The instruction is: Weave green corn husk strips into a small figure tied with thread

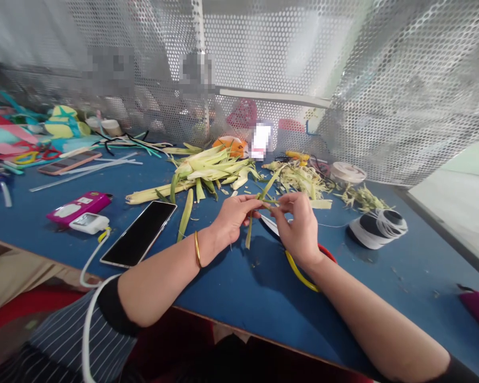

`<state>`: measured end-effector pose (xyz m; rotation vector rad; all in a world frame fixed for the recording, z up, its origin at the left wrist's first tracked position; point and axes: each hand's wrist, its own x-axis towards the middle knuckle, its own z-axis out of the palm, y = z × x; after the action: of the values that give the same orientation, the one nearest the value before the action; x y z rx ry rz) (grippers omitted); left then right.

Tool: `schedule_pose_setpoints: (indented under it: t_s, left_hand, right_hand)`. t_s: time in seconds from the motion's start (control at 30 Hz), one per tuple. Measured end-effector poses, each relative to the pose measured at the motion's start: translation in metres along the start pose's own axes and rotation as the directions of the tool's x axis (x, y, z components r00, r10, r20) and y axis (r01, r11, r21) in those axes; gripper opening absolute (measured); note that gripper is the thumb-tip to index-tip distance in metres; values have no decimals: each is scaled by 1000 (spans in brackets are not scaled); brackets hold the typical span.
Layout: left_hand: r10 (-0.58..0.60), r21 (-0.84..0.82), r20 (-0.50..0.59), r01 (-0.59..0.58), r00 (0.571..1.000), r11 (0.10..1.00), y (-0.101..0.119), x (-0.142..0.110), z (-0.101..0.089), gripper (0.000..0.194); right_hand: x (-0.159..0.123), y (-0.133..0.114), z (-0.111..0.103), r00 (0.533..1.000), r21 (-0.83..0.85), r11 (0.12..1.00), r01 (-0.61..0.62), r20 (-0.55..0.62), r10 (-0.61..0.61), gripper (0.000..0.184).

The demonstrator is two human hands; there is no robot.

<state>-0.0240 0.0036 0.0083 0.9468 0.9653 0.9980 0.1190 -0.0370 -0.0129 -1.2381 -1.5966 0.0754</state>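
Observation:
Close together over the middle of the blue table [231, 287], both my hands pinch one narrow green leaf strip [249, 231], perhaps corn husk. My left hand [233, 215], with a gold bangle at its wrist, is closed on its left part, and one end hangs down below the fingers. My right hand [297, 223] is closed on the right part. Under it lie scissors [301, 272] with yellow and red handles, their blades partly hidden. A white thread runs from beside my right hand to a spool of white thread [377, 229]. Some of the strip is hidden by my fingers.
A husk pile [211, 167] and shredded trimmings [303, 178] lie behind my hands. To the left are a black-screened phone [139, 234], a magenta pouch [77, 207] and a white cabled device [89, 222]. A perforated metal screen [271, 58] stands at the back.

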Motion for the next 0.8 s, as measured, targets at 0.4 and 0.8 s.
schedule_pose_setpoints:
  t_s: [0.4,0.8]
  left_hand:
    - [29,62,10,-29,1000,998,6,2,-6,11]
    - [67,277,67,-83,996,957,7,-3,-4,12]
  right_hand:
    - [9,-3,2,889,439,780,-445,113,444,24]
    - [16,-13,-19,955,359,886,-293,151,255,18]
